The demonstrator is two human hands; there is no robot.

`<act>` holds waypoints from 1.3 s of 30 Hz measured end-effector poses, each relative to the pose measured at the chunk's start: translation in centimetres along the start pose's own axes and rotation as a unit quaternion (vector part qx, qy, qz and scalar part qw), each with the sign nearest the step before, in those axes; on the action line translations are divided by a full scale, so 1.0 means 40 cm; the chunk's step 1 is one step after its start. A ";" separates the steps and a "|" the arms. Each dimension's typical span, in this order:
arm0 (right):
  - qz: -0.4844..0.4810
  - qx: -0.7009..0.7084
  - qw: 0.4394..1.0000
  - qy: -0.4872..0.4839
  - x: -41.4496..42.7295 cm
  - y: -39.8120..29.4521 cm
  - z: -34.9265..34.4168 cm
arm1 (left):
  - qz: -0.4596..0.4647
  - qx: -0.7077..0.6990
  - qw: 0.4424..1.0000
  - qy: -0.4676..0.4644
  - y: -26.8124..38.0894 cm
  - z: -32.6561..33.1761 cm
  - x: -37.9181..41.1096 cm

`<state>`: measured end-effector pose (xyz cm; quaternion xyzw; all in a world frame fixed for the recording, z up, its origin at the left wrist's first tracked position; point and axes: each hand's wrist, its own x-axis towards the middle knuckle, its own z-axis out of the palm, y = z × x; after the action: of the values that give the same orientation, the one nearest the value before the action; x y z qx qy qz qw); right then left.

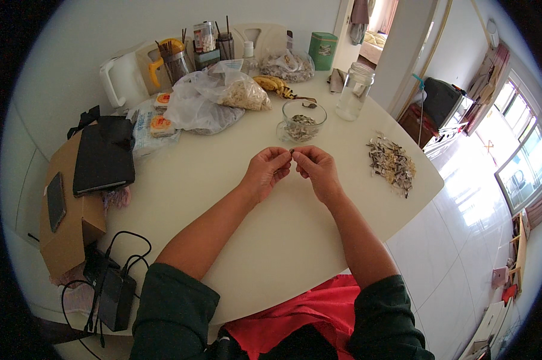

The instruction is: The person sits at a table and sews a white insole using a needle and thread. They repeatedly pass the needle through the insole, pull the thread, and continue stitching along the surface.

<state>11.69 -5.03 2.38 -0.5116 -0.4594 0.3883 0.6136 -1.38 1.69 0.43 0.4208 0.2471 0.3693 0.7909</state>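
My left hand (pixel 267 171) and my right hand (pixel 317 170) meet above the cream table (pixel 199 189). Between their fingertips they pinch one small dark sunflower seed (pixel 291 152); the fingers cover most of it. Just beyond them stands a clear glass mug (pixel 317 118), partly filled with striped sunflower seeds (pixel 301 128). Off to the right lies a loose heap of seed shells (pixel 391 164), dark striped and pale bits mixed. Behind the mug is a tall clear glass jar (pixel 356 92) without a lid.
Plastic bags (pixel 208 101), one with pale kernels (pixel 244 95), spotted bananas (pixel 274 85) and a green tin (pixel 322 50) line the back. At left are a cardboard box (pixel 68 238) with a phone (pixel 56 201), a black case (pixel 107 157) and a black power adapter (pixel 117 299) with cables.
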 end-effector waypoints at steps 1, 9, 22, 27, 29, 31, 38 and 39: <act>0.001 0.000 1.000 -0.008 -0.002 -0.004 -0.001 | 0.002 -0.003 1.000 -0.005 -0.001 -0.003 0.001; 0.018 -0.046 0.998 -0.025 0.001 -0.010 -0.016 | 0.016 0.029 0.999 -0.033 -0.007 -0.005 0.002; 0.027 -0.050 0.997 -0.046 -0.011 -0.004 0.023 | -0.001 0.009 0.997 0.077 -0.024 -0.007 0.007; 0.020 -0.054 0.998 -0.032 0.003 0.007 0.013 | 0.059 0.113 0.988 0.084 -0.028 -0.004 0.008; 0.024 -0.016 0.999 -0.014 0.010 0.024 0.001 | 0.105 0.153 0.981 0.060 -0.026 0.015 -0.005; 0.027 0.047 0.999 0.001 0.012 0.027 -0.003 | 0.170 0.233 0.956 0.043 -0.024 0.020 -0.011; 0.032 0.087 0.996 -0.015 0.012 0.030 -0.010 | 0.265 0.359 0.894 0.033 -0.005 0.012 -0.019; 0.027 0.085 0.996 -0.015 0.010 0.026 -0.008 | 0.247 0.334 0.909 0.026 -0.005 0.008 -0.016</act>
<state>12.10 -4.56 1.40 -0.4641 -0.4196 0.4502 0.6371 -1.46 0.97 0.47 0.6985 0.2645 0.4596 0.4806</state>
